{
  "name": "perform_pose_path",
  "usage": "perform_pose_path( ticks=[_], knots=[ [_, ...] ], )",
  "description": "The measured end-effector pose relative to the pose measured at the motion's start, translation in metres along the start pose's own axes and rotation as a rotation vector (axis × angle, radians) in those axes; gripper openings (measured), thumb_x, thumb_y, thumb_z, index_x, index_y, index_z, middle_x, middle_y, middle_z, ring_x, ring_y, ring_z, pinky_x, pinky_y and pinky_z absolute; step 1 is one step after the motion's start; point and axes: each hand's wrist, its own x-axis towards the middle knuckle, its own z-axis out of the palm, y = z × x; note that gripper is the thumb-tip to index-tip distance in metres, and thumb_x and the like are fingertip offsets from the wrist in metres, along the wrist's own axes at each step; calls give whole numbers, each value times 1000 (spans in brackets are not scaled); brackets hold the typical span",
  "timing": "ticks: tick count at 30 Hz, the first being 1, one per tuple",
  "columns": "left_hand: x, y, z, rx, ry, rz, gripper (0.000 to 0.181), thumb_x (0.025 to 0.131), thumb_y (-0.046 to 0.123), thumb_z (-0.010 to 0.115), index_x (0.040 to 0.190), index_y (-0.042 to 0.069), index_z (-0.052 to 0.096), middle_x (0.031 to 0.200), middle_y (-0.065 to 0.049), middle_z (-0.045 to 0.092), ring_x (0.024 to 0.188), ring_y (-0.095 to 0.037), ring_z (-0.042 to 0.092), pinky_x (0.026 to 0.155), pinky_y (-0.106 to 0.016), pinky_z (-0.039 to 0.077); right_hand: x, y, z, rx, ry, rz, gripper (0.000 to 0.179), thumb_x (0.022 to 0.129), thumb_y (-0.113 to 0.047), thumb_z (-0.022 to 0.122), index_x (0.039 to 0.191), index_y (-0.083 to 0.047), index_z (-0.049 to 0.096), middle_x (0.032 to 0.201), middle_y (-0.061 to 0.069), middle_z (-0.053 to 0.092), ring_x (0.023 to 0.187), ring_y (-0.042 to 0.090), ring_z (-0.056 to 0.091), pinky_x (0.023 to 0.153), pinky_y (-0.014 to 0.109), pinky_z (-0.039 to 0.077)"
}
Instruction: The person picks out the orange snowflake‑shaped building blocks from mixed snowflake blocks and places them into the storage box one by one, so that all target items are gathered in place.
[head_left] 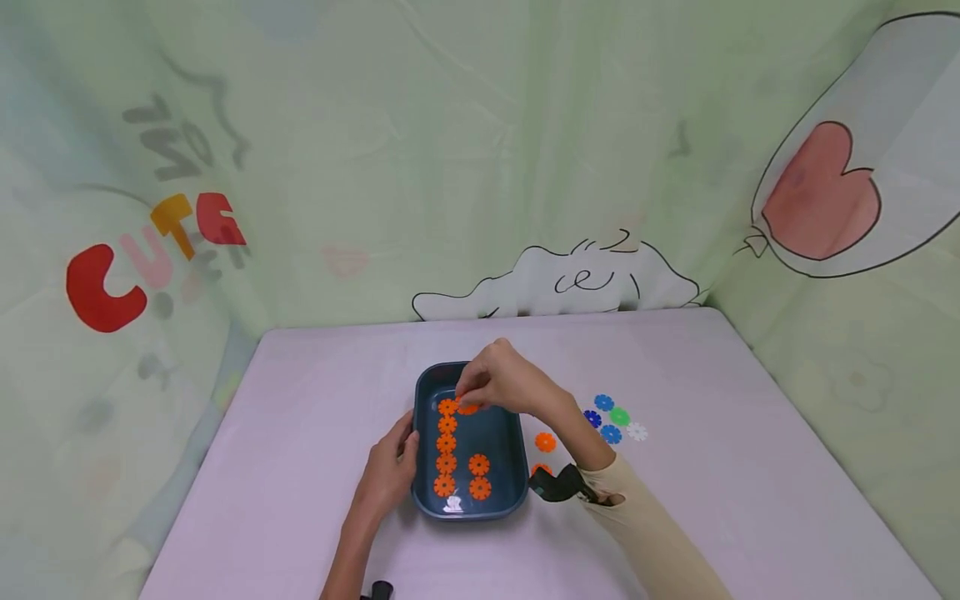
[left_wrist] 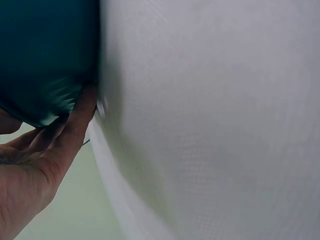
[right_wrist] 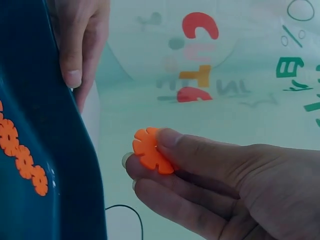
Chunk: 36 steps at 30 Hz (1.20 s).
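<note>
A dark blue tray (head_left: 501,435) lies on the table. Inside it, a column of orange snowflake discs (head_left: 446,443) runs along the left side, and two more orange discs (head_left: 480,488) sit at the lower right. My right hand (head_left: 504,379) is over the tray's far part. Between thumb and fingers it pinches an orange snowflake disc (right_wrist: 152,152), seen clearly in the right wrist view. My left hand (head_left: 392,467) rests against the tray's left outer wall, its fingers (left_wrist: 75,122) fairly straight along the side and the thumb by the rim.
Right of the tray lie loose orange discs (head_left: 545,442), one partly hidden by the right wrist's black strap (head_left: 558,483). Farther right is a small group of blue, green and white discs (head_left: 611,434). Printed cloth (head_left: 337,167) hangs behind the table.
</note>
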Motion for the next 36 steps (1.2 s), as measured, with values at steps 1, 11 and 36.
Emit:
perform_pose_path(
  ticks=[1, 11, 36],
  knots=[
    [0, 0, 0, -1, -2, -1, 51, 115, 15, 49, 164, 3, 42, 162, -21, 51, 143, -41, 58, 118, -55, 48, 2, 2, 2, -9, -4, 0, 5, 91, 0, 84, 93, -5, 85, 83, 0, 81, 70, 11, 76, 64, 20, 64],
    [-1, 1, 1, 7, -16, -10, 52, 116, 17, 49, 165, 2, 40, 164, -21, 50, 144, -41, 56, 118, -55, 47, 18, 22, 22, -16, -95, 15, 3, 92, 0, 84, 94, 0, 85, 80, 2, 79, 67, 13, 74, 63, 20, 63],
    [-2, 2, 1, 8, -1, -24, 52, 115, 17, 50, 165, 4, 42, 162, -20, 52, 144, -40, 57, 118, -54, 48, 27, 45, 44, -127, -277, 299, 16, 89, 11, 81, 86, -5, 84, 85, 5, 76, 67, 17, 69, 66, 27, 66]
  ],
)
